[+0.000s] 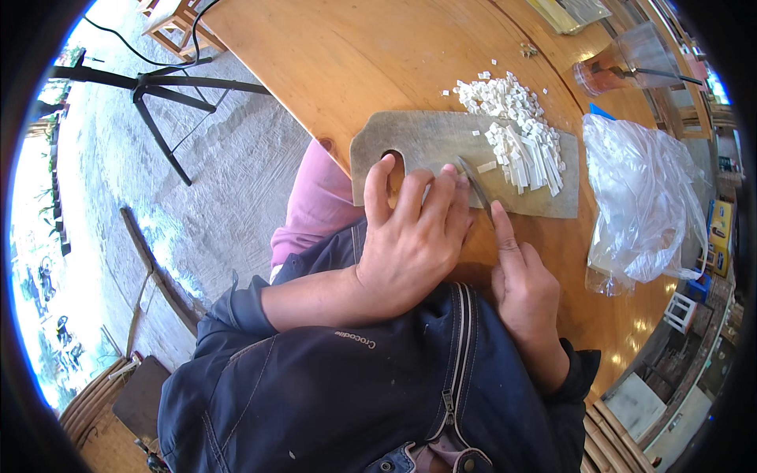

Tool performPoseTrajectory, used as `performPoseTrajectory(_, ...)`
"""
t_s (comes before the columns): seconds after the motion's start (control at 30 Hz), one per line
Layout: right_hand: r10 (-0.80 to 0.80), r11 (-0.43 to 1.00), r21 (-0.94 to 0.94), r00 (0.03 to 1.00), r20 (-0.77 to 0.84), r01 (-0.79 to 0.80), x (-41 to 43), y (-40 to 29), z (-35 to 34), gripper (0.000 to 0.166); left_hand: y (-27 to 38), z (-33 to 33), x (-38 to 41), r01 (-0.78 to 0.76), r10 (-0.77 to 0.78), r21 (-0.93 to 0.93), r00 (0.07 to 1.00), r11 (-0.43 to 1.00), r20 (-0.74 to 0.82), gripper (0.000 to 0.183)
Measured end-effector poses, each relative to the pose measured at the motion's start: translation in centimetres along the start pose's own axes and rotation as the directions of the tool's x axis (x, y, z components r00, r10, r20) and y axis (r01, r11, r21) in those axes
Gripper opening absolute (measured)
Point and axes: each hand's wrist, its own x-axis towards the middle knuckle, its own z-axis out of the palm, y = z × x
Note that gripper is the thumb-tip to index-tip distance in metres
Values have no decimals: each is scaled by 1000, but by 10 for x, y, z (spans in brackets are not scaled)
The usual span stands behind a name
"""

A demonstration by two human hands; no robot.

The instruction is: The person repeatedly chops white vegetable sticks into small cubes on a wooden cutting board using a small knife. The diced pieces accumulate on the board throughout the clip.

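Note:
My right hand (523,284) grips a knife, its forefinger stretched along the back of the blade (476,184). The handle is hidden inside my fist. Just left of the blade, my left hand (420,236) is spread over a worn cutting board (426,133), fingertips down near its handle hole. Whatever lies under those fingertips is hidden. Right of the knife, white strips (529,162) of some firm material lie bunched on the board, with one short loose piece (487,167) nearer the blade. Small white cubes (497,97) are heaped at the board's far edge and spill onto the wooden table (355,53).
A crumpled clear plastic bag (641,195) stands right of the board. Beyond it, a plastic cup (627,59) holds a reddish-brown drink and a black straw. A flat packet (571,12) lies at the far edge. Left of the table, a black tripod (142,86) stands on the concrete floor.

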Motion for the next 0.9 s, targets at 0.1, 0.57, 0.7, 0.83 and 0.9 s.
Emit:
performPoseTrajectory(0.1,20,998,-60,1000,-4,-21,-1,-5,5,79,2,-1,-4,17,-17,-7,1000,1000,22,50)
performPoseTrajectory(0.57,-19,983,180,999,-35,25,7,5,-5,75,-1,-5,-8,39,-37,-33,998,999,54,57)
performPoseTrajectory(0.7,-42,981,190,999,-28,47,7,4,-5,75,-3,-7,-9,34,-32,-27,997,999,71,57)
performPoseTrajectory(0.83,-47,981,189,999,-7,47,8,3,-7,75,-4,-7,-8,26,-25,-12,997,1000,78,55)
performPoseTrajectory(0.9,-53,982,181,999,-1,52,9,3,-7,76,-4,-7,-7,22,-22,-7,997,1000,75,55)
